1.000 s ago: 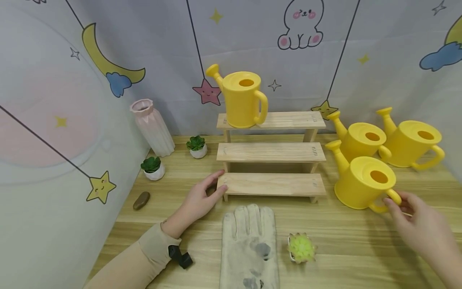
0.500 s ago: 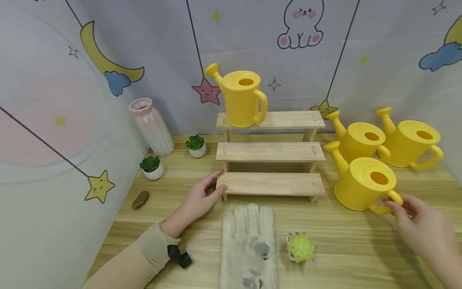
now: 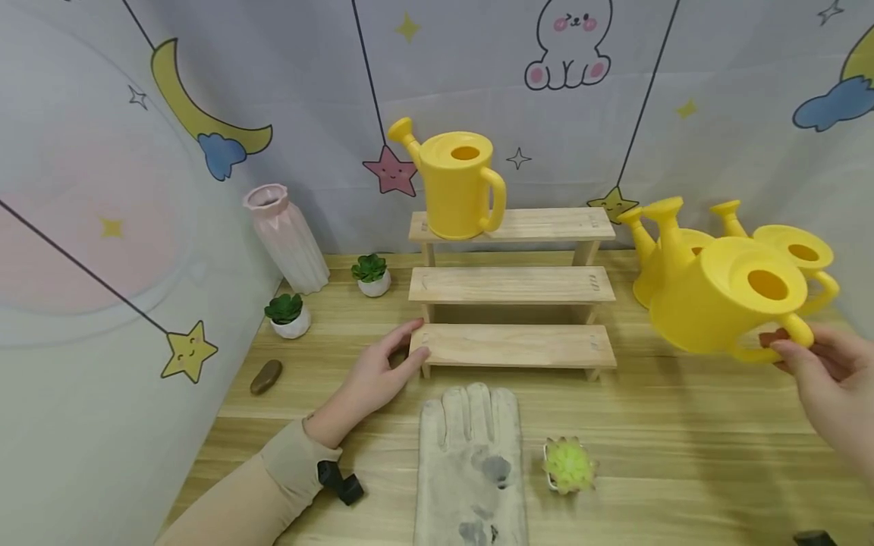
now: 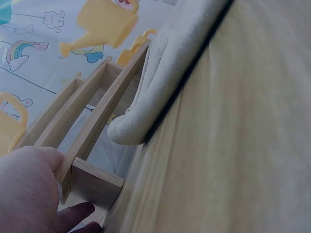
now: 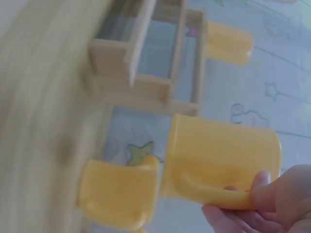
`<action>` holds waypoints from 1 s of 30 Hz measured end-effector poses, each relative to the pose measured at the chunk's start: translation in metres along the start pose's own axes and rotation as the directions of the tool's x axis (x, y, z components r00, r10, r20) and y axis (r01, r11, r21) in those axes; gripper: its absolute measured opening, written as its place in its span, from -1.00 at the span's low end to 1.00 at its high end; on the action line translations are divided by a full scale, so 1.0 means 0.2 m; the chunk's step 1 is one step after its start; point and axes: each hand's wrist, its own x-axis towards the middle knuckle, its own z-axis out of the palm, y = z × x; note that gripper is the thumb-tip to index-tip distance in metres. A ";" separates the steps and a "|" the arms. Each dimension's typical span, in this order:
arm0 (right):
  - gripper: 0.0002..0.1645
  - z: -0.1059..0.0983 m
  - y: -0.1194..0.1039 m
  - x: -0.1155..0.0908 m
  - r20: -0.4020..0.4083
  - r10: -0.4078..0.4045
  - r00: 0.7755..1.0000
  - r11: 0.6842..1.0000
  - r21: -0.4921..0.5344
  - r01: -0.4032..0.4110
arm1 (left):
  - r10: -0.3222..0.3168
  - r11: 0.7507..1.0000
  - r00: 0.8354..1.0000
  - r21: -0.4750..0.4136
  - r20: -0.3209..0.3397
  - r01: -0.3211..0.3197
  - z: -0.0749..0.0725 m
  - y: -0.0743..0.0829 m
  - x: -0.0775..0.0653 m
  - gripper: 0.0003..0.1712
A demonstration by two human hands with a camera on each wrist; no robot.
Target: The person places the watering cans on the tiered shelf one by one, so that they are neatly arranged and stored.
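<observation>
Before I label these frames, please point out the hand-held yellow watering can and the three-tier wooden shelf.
Hand-held yellow watering can [image 3: 699,305], head view: on its body's side.
Three-tier wooden shelf [image 3: 512,285], head view: on its middle board.

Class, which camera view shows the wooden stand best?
The head view: the wooden stand shows all three steps. The left wrist view shows it aslant, partly behind the glove; the right wrist view crops and blurs it.

Cartoon-printed curtains [image 3: 457,68] around a wood-grain table [image 3: 676,447] show a staged indoor setting
</observation>
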 end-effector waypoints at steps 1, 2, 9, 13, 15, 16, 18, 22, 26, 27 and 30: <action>-0.36 0.00 -0.02 0.03 -0.006 -0.009 1.000 1.000 0.000 0.009 | -0.001 1.000 1.000 -0.001 0.001 0.001 0.00 0.00 0.00 -0.33; -0.38 0.01 -0.05 0.05 -0.010 -0.017 1.000 1.000 -0.002 0.017 | -0.009 1.000 1.000 -0.004 0.002 0.009 0.00 0.00 0.00 -0.33; -0.69 0.07 -0.19 0.23 0.042 0.051 0.998 0.989 -0.144 -0.044 | -0.002 1.000 1.000 -0.006 0.000 0.002 0.00 0.02 0.00 -0.33; -0.41 0.13 -0.29 0.35 0.091 0.156 0.983 0.929 -0.352 -0.115 | 0.000 1.000 1.000 -0.005 0.001 0.000 0.00 0.02 0.00 -0.34; -0.37 0.17 -0.33 0.41 0.115 0.186 0.976 0.903 -0.411 -0.124 | 0.002 1.000 1.000 -0.007 0.000 -0.002 0.00 0.02 0.00 -0.34; -0.35 0.19 -0.35 0.45 0.123 0.194 0.973 0.894 -0.431 -0.123 | 0.002 1.000 1.000 -0.007 0.000 -0.002 0.00 0.01 0.00 -0.34; -0.32 0.24 -0.37 0.51 0.147 0.210 0.967 0.895 -0.427 -0.130 | 0.005 1.000 1.000 -0.010 -0.001 -0.005 0.00 0.01 0.00 -0.33; -0.26 0.31 -0.41 0.64 0.206 0.244 0.947 0.896 -0.420 -0.140 | 0.008 1.000 1.000 -0.008 0.002 -0.008 0.00 0.01 0.00 -0.33; -0.23 0.38 -0.44 0.73 0.258 0.255 0.932 0.901 -0.413 -0.132 | -0.003 1.000 1.000 -0.006 0.004 0.004 -0.01 0.00 0.00 -0.34; -0.22 0.39 -0.44 0.74 0.266 0.262 0.928 0.900 -0.415 -0.135 | -0.007 1.000 1.000 -0.005 0.006 0.007 0.00 0.00 0.00 -0.34; -0.22 0.43 -0.45 0.78 0.276 0.280 0.920 0.894 -0.424 -0.145 | -0.017 1.000 1.000 -0.012 0.007 0.017 0.00 0.01 0.00 -0.35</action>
